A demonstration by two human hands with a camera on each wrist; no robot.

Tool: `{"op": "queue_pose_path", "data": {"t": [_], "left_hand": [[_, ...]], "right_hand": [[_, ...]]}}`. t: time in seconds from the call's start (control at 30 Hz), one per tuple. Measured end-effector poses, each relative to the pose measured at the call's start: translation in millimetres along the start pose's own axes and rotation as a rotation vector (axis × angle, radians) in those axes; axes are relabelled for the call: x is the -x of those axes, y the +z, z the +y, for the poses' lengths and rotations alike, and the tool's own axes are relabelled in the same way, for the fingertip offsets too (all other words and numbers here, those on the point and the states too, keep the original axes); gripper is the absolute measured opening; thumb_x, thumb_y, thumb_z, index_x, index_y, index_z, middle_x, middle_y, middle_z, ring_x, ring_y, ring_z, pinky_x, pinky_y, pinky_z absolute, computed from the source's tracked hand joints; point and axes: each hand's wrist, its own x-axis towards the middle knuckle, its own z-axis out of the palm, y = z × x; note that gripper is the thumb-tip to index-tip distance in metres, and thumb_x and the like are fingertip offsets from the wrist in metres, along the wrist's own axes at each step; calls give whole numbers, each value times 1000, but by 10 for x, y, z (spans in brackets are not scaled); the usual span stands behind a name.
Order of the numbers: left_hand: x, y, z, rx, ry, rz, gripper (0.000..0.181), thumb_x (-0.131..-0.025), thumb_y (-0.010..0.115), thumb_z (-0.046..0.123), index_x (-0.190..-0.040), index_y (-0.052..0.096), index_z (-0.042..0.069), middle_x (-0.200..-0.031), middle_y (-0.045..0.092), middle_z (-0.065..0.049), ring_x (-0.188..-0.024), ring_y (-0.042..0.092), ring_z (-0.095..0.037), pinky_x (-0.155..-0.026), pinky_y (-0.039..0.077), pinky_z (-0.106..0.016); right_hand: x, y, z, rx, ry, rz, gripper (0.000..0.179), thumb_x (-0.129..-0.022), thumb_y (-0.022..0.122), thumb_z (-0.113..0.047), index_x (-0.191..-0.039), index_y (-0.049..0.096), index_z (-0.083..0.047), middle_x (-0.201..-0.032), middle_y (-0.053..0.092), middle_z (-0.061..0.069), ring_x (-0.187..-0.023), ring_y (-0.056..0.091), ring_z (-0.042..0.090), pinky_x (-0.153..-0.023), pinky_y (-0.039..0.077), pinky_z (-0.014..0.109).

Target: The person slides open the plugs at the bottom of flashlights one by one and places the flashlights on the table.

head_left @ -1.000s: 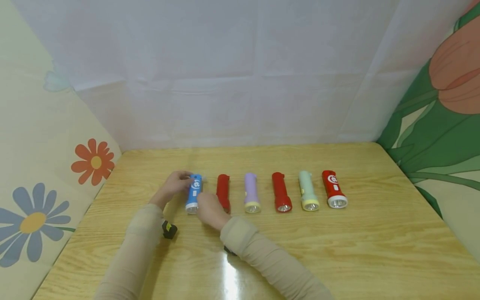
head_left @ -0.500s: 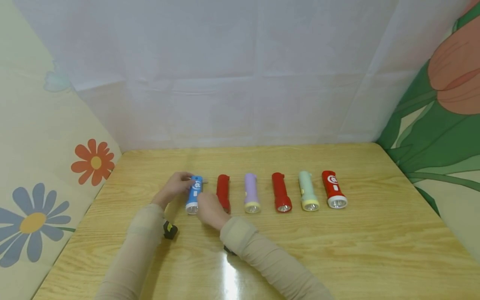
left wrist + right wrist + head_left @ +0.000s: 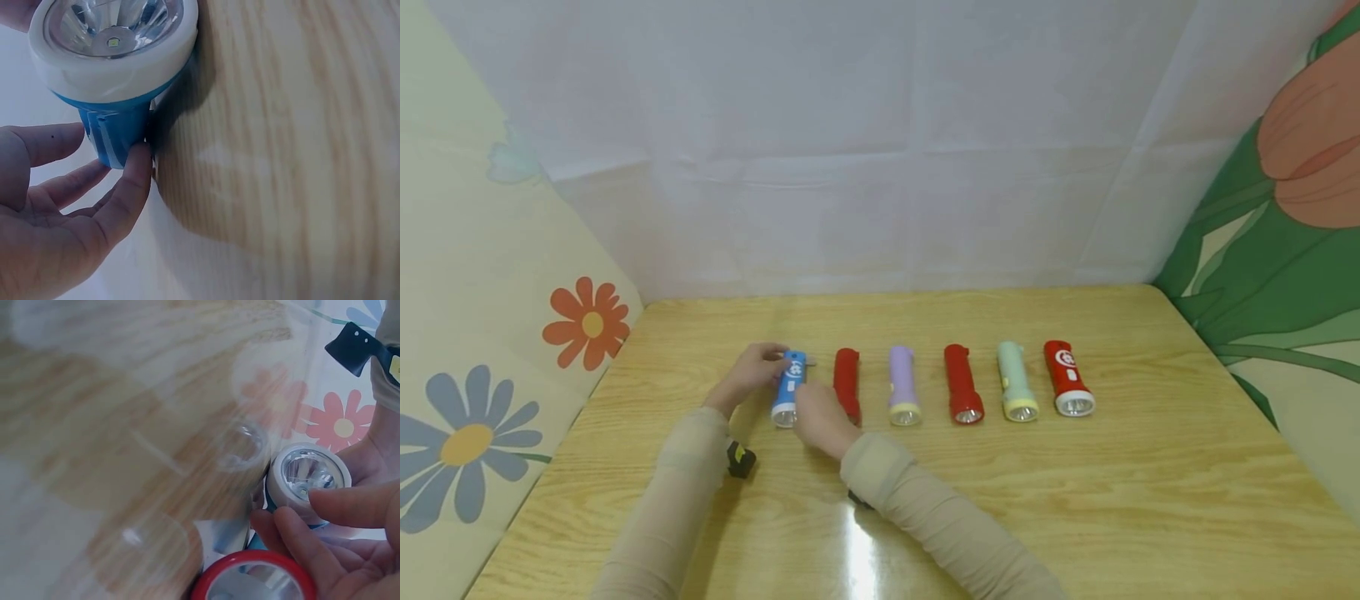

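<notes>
A blue flashlight [image 3: 788,390] with a white rim lies at the left end of a row, its lens toward me. My left hand [image 3: 751,372] holds its tail end, and in the left wrist view thumb and fingers [image 3: 134,181] curl round the blue barrel. From the right, my right hand [image 3: 823,418] grips it near the head. The right wrist view shows the right thumb [image 3: 350,505] across the white lens rim [image 3: 280,481] with fingers below. A small pale piece [image 3: 809,362] sticks out beside the tail. Close by the right hand lies a plain red flashlight [image 3: 846,375], partly covered by it.
Farther right along the row lie a purple flashlight [image 3: 902,375], another plain red flashlight [image 3: 960,379], a mint flashlight [image 3: 1014,373] and a red flashlight with a white rim [image 3: 1066,371]. The wooden table [image 3: 1120,500] meets a white cloth [image 3: 880,217] behind.
The blue flashlight's tail end has shifted slightly to the right, and my left hand has moved a little with it. My right hand and the other flashlights have stayed in place.
</notes>
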Motion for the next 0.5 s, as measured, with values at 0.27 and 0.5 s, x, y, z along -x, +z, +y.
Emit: {"op": "queue_pose_path", "data": {"t": [0.27,0.5], "left_hand": [[79,-21,49,2,32,-15,47,-94,47,11,-132,33,-12,-123,44,-35,-96,56,-35,-78,51,-35],[144,-42,37,-83,22,8,50,-94,48,19,-135,33,-5,-130,39,-32,-113,45,-43,-91,42,-48]], "right_hand": [[36,-85,28,-11,-52,31,13,-77,65,-2,-89,62,-3,-77,61,6,-69,56,17,-61,48,23],[137,-182,99,-30,-142,76,16,-83,63,-11,-97,66,-6,-87,66,3,-78,61,15,-69,48,26]]}}
